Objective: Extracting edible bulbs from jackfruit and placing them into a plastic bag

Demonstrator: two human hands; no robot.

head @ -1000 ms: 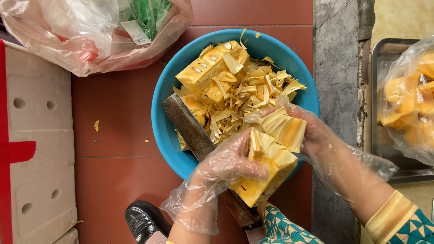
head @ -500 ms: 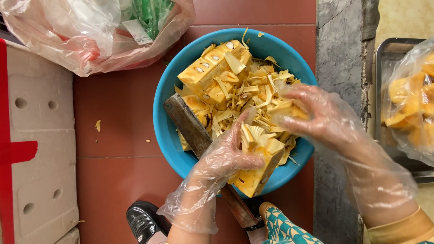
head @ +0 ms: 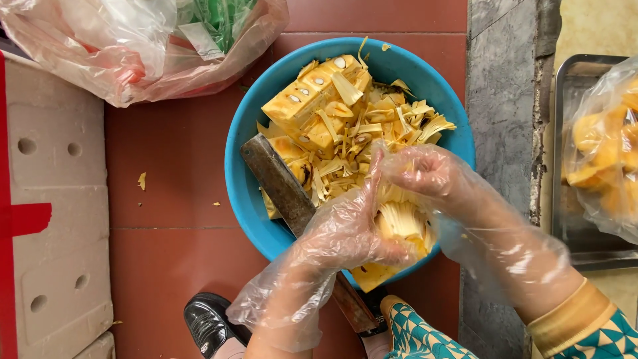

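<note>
A blue round basin (head: 242,159) on the red tiled floor holds yellow jackfruit scraps (head: 345,126) and rind pieces. A large cleaver (head: 279,183) lies across its near left rim, blade in the basin. Both my hands wear clear plastic gloves. My left hand (head: 339,236) grips a yellow jackfruit chunk (head: 402,226) over the basin's near edge. My right hand (head: 432,176) is closed on the top of the same chunk, fingers dug into its fibres.
A plastic bag (head: 133,46) with green and red contents lies at the top left. A white foam box (head: 46,213) stands at the left. A metal tray (head: 578,153) with bagged yellow fruit (head: 605,146) sits right of a grey stone strip (head: 505,100). A black shoe (head: 206,322) shows below.
The right hand has moved from the chunk's right side onto its top, closing on the fibres. The chunk has shifted lower and is more covered by both hands.
</note>
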